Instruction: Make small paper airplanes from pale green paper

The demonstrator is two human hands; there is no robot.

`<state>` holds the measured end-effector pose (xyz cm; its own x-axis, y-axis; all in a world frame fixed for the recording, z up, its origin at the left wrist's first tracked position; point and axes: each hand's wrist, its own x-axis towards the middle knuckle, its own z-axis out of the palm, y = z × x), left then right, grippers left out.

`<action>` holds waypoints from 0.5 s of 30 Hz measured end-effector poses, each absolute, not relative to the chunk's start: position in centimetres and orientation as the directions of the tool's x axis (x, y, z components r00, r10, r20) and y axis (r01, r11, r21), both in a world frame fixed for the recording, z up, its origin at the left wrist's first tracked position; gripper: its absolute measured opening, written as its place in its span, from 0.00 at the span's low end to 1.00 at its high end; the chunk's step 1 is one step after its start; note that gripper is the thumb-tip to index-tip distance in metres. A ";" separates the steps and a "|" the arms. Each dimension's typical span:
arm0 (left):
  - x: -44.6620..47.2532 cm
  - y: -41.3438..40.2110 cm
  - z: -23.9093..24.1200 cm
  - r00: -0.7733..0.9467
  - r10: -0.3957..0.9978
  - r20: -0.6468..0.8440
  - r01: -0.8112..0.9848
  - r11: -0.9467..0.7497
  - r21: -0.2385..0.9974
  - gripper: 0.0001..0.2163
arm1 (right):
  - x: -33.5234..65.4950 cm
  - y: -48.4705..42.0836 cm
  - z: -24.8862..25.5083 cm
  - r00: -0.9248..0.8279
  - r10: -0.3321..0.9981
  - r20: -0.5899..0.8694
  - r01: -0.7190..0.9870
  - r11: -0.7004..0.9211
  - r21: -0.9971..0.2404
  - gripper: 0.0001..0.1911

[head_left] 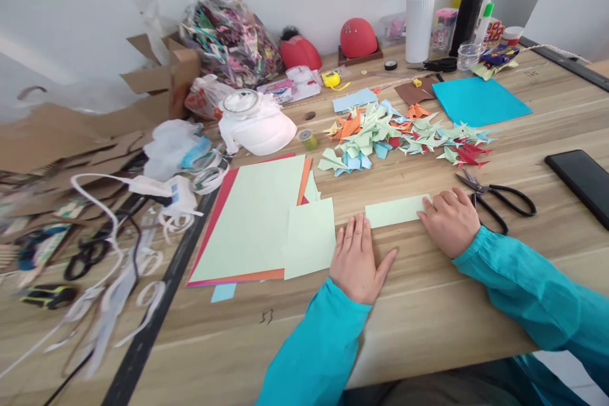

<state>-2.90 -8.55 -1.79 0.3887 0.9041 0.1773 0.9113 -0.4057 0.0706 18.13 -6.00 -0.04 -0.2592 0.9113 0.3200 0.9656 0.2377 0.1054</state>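
Observation:
A folded strip of pale green paper (pixel 394 210) lies on the wooden table (pixel 428 317) in front of me. My left hand (pixel 358 261) rests flat and open on the table, fingertips at the strip's left end. My right hand (pixel 450 221) presses on the strip's right end with fingers bent, palm down. Both arms wear teal sleeves. A square pale green sheet (pixel 310 238) lies just left of my left hand, overlapping a stack of large coloured sheets (pixel 252 222).
Black scissors (pixel 497 198) lie right of my right hand. A pile of folded paper cranes (pixel 399 136) sits behind. A blue sheet (pixel 480 101), a black phone (pixel 580 181), a paper towel roll (pixel 419 24), bags, cardboard and white tape clutter surround the area.

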 end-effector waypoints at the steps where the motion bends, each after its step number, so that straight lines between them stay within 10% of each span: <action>1: -3.1 -8.5 -1.7 0.387 0.904 0.183 0.912 -0.404 0.066 0.35 | 18.1 -6.0 -0.1 -0.260 0.910 0.322 0.965 0.237 0.109 0.17; 15: 1.2 -5.3 -1.0 0.676 0.734 0.057 0.719 -0.675 0.165 0.36 | 18.5 -6.0 0.5 -0.287 0.842 0.456 0.957 0.272 0.100 0.13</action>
<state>1.24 -5.30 -0.97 0.6764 0.7343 0.0566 0.7190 -0.6751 0.1652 18.48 -5.96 0.46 -0.2873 0.8421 0.4564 0.9570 0.2722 0.1003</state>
